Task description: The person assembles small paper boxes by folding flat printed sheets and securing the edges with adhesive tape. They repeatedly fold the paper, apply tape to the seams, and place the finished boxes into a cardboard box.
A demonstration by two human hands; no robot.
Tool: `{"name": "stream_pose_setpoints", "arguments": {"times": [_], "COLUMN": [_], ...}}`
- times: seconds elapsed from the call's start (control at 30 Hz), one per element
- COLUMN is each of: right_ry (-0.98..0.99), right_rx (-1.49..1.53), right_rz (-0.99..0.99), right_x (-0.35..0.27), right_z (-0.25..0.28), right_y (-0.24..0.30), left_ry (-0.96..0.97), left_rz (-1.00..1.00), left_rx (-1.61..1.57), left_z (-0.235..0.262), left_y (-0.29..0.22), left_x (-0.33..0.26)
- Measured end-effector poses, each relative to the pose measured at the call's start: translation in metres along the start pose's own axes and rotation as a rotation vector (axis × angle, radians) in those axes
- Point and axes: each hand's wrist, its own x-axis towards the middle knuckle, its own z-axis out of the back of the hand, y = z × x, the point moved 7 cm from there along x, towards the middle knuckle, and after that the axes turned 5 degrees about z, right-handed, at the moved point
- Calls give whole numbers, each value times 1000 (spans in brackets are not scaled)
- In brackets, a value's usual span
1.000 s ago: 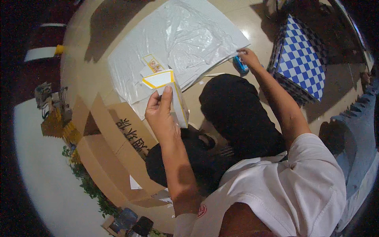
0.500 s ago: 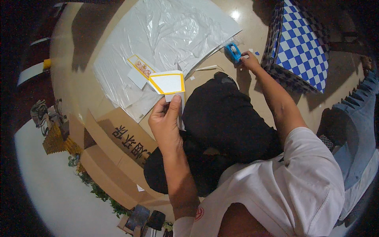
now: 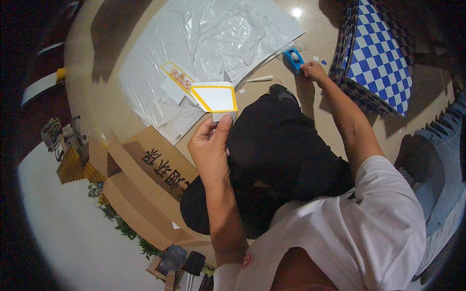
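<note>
In my left hand (image 3: 212, 138) I pinch a folded white card piece (image 3: 213, 98) with yellow borders, thumb on its lower tab. A strip of the same card (image 3: 178, 77), printed with a reddish pattern, angles off to its upper left. My right hand (image 3: 314, 71) reaches out to the far right, with thumb and fingers pinched together at the near end of a blue tape dispenser (image 3: 293, 61) on the floor. Whatever lies between those fingertips is too small to make out. The dispenser carries a roll of pale tape.
Beyond the card, clear plastic film (image 3: 213, 34) covers white sheets on the floor. A stack of blue-and-white checkered boards (image 3: 381, 60) stands at the right. An open cardboard box (image 3: 145, 194) is at the left, by my knee. Small paper scraps (image 3: 242, 91) lie near my foot.
The whole view has shifted slightly. My right hand stays pinched at the dispenser, which has turned a little. My left hand keeps the card in much the same pose.
</note>
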Motion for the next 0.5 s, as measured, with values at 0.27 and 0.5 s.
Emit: {"name": "stream_pose_setpoints", "arguments": {"times": [0.27, 0.5], "right_ry": [-20, -99], "right_rx": [291, 411], "right_rz": [66, 3], "right_x": [-25, -62], "right_z": [5, -8], "right_y": [-15, 13], "left_ry": [15, 8], "left_rz": [-18, 43], "left_rx": [-33, -181], "left_z": [-7, -1], "left_y": [-3, 6], "left_x": [3, 4]}}
